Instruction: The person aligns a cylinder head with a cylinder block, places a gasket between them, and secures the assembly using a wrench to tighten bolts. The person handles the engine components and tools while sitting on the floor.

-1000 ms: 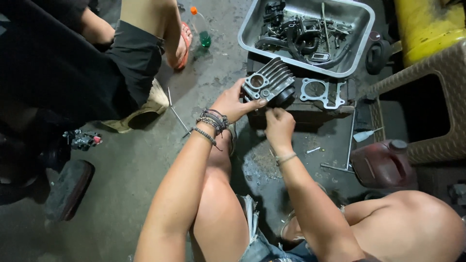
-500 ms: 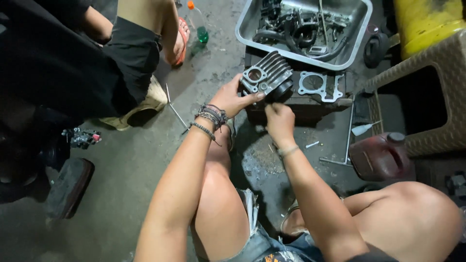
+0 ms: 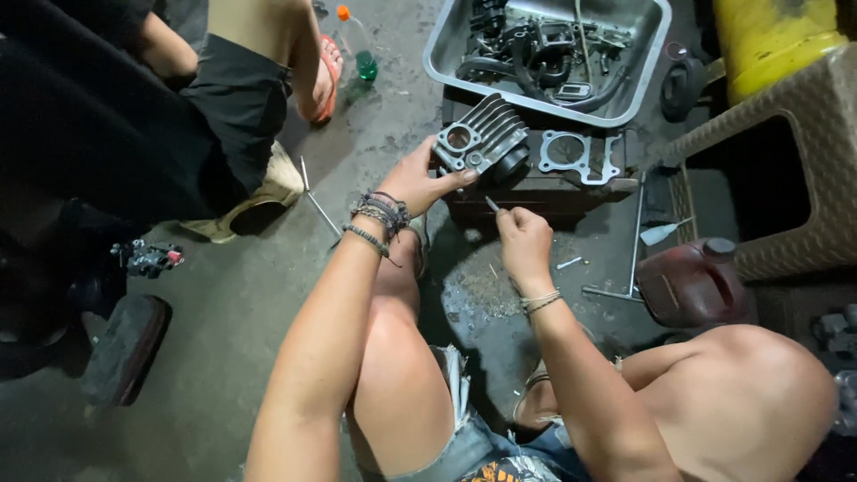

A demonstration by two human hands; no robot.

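**Mia:** What moved?

**Ben:** The right hand (image 3: 525,236) has pulled back from the finned metal block (image 3: 482,143). Before, it was up against the block. Now it sits a little lower, apart from it.

**Mia:** What is the biggest thing around?

**Ben:** The grey floor (image 3: 223,295). The person sits on it with knees bent. Another person's leg and a sandal are at the top left. Next biggest is the metal tray (image 3: 644,80), full of dark engine parts.

**Mia:** And where is the block?

**Ben:** Just in front of the tray, tilted up over a dark low box (image 3: 536,198). The left hand (image 3: 420,183) has its fingers closed on the block's near edge. The round hole faces the person. A flat grey gasket (image 3: 576,156) lies on the box, just beside the block.

**Mia:** What does the right hand have?

**Ben:** Its fingers pinch a thin metal pick (image 3: 492,204). The tip points up at the block but does not touch it.

**Mia:** So what is going on?

**Ben:** I think it is a pause in picking at the block's flat face. Little scraps lie on the floor below. To touch the face again, the left hand must keep the block steady, and the tip must go on gently so it does not scratch.
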